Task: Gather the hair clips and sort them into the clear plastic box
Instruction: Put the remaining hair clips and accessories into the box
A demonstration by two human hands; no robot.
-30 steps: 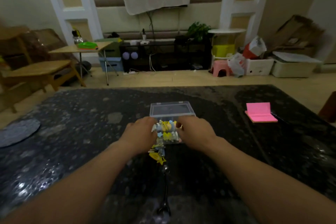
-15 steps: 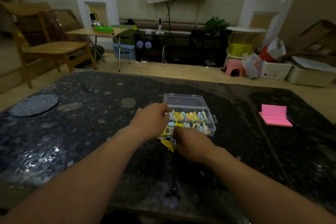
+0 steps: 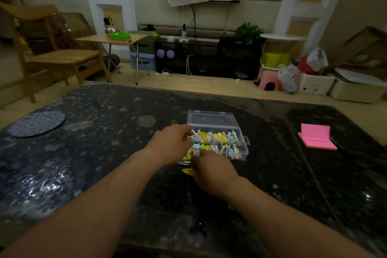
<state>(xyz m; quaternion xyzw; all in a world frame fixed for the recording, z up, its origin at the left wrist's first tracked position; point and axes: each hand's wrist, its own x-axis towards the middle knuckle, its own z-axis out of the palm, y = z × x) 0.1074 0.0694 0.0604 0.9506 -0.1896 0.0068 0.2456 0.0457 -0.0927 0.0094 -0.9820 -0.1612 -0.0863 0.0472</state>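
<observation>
1. Task thing: the clear plastic box [image 3: 240, 156] sits on the dark tabletop [image 3: 104, 153] at mid-scene. Its lid [image 3: 211, 119] is thrown back on the far side. The box's long axis runs left to right, with the right end a little nearer.
2. Contents: both rows already carry many hair clips [image 3: 219, 138] in yellow, blue, pink and white.
3. Loose stock: a few clips lie outside the box, just beside its near-left corner. One yellow clip [image 3: 188, 171] shows on the tabletop, touching or just under the right hand [image 3: 211, 172].
4. Key relation: the loose clips lie between the two hands and near of the box. The drop into the box is therefore a short move far and slightly right. The right hand is judged the nearer one.
5. Left hand [image 3: 170, 144]: fingers curled against the left end of the box. Whether they grip the wall or a clip cannot be told.
6. Right hand: back turned to the camera and fingers bent down over the loose clips. Whether it has closed on one is hidden.
7. Other: a pink note pad [image 3: 314, 139] lies well apart to the right.
</observation>
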